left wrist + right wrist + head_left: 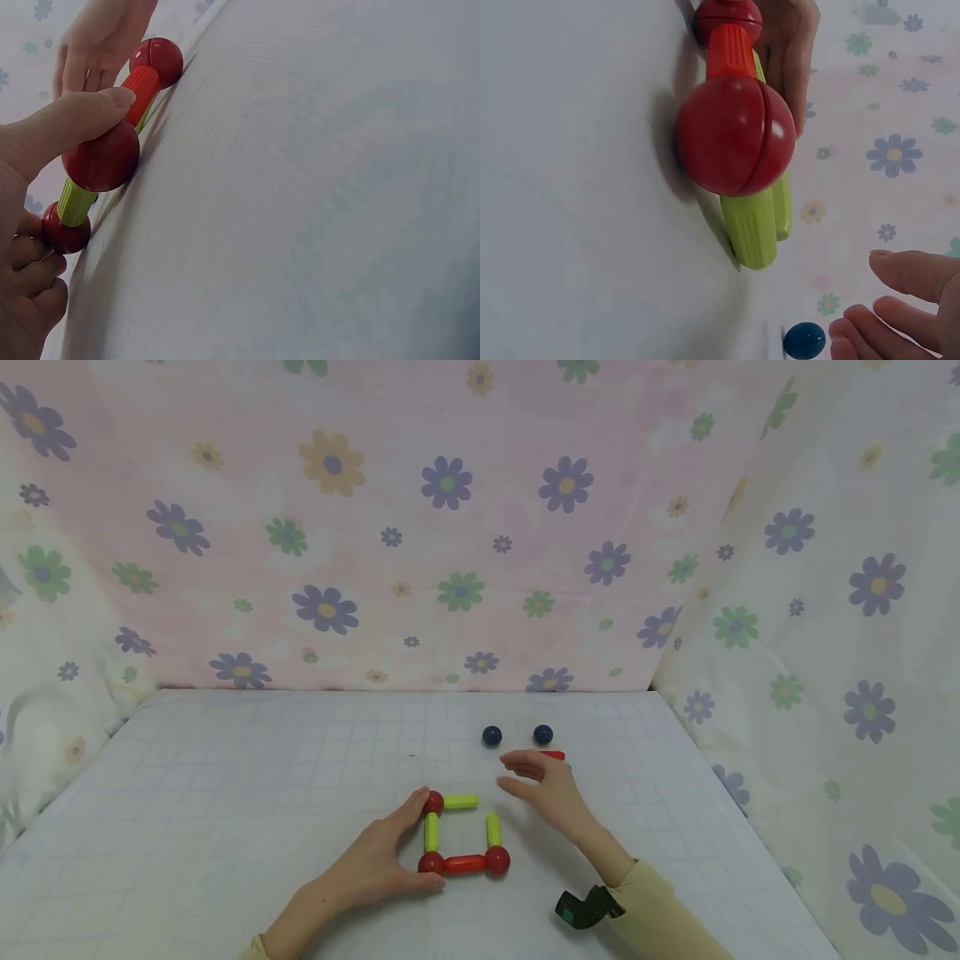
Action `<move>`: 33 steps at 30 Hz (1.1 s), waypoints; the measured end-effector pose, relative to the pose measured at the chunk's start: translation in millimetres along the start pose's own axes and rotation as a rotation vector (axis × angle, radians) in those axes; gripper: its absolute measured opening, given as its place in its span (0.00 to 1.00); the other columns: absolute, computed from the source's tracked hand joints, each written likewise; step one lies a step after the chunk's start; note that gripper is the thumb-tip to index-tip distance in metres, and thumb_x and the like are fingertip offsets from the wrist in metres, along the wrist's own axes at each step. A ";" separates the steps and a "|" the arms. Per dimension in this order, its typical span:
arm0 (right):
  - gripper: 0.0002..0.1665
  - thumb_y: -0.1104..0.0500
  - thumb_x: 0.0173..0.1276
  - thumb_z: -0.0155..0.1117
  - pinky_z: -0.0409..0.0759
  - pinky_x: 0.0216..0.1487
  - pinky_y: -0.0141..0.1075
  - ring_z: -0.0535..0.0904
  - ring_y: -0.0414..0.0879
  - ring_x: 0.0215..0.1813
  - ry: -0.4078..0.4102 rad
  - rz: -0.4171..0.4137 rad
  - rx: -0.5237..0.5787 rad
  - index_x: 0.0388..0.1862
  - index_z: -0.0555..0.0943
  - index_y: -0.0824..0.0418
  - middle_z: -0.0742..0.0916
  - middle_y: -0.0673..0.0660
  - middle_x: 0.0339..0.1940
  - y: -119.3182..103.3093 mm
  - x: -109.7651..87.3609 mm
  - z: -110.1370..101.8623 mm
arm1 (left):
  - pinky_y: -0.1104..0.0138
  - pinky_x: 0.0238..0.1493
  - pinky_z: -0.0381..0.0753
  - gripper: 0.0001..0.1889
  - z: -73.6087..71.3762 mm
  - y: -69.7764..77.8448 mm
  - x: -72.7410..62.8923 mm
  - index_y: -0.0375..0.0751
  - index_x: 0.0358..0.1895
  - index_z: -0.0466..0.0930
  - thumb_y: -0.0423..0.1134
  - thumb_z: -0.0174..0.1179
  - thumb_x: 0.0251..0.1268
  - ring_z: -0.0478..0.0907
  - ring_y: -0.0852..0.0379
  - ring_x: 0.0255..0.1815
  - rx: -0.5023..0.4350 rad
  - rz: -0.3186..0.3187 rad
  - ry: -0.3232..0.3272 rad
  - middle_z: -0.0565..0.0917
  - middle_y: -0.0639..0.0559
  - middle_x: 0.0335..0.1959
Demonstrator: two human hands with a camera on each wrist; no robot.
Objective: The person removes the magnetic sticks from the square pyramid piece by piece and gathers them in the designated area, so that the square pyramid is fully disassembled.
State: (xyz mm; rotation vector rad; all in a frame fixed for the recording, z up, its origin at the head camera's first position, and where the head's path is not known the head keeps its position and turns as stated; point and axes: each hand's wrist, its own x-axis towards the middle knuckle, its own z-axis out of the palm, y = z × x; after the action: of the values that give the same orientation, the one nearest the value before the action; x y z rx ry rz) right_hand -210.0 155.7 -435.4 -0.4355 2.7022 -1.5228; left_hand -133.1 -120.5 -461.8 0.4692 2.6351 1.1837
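Red balls and short rods form an unclosed square on the table: three red balls (497, 860), a red rod (465, 864) along the near side, and yellow-green rods (461, 802) on the other sides. My left hand (367, 868) grips its left side, thumb by the near-left ball (101, 157) and fingers against the far-left ball (67, 229). Right of the square, my right hand (551, 789) hovers with thumb and fingers apart, holding nothing. Behind its fingers lies another red rod (553, 755), partly hidden.
Two dark blue balls (492, 737) (543, 734) sit toward the back of the white, grid-marked table (225, 777). Flower-patterned cloth (390, 577) hangs behind and at both sides. A black wrist device (588, 907) sticks out from the right sleeve.
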 end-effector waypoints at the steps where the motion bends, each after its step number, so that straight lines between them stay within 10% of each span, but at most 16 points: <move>1: 0.23 0.55 0.64 0.74 0.81 0.62 0.45 0.83 0.51 0.59 -0.019 0.015 0.010 0.57 0.83 0.59 0.87 0.57 0.54 0.5 -4.0 -0.7 | 0.43 0.72 0.66 0.60 -0.1 -0.1 -0.2 0.50 0.81 0.51 0.66 0.73 0.46 0.57 0.49 0.80 0.000 -0.002 0.000 0.57 0.56 0.81; 19: 0.29 0.51 0.61 0.76 0.80 0.63 0.43 0.81 0.50 0.60 -0.313 0.032 0.040 0.60 0.81 0.55 0.86 0.53 0.58 15.6 -26.9 -3.2 | 0.45 0.71 0.67 0.60 0.9 -0.7 1.4 0.51 0.81 0.51 0.67 0.73 0.46 0.57 0.50 0.80 -0.003 0.002 0.000 0.57 0.56 0.80; 33: 0.26 0.51 0.61 0.76 0.80 0.58 0.32 0.81 0.43 0.53 -0.329 0.006 -0.046 0.59 0.83 0.50 0.86 0.46 0.53 17.7 -28.3 5.3 | 0.47 0.72 0.67 0.60 0.2 -1.4 0.3 0.49 0.81 0.51 0.67 0.73 0.45 0.57 0.51 0.80 0.014 0.010 0.008 0.57 0.56 0.80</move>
State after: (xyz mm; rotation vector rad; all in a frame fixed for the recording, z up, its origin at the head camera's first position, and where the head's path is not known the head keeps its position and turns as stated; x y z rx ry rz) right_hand -186.2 166.7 -456.7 -0.6176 2.4834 -1.2599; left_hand -133.5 -121.1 -463.1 0.4818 2.6525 1.1733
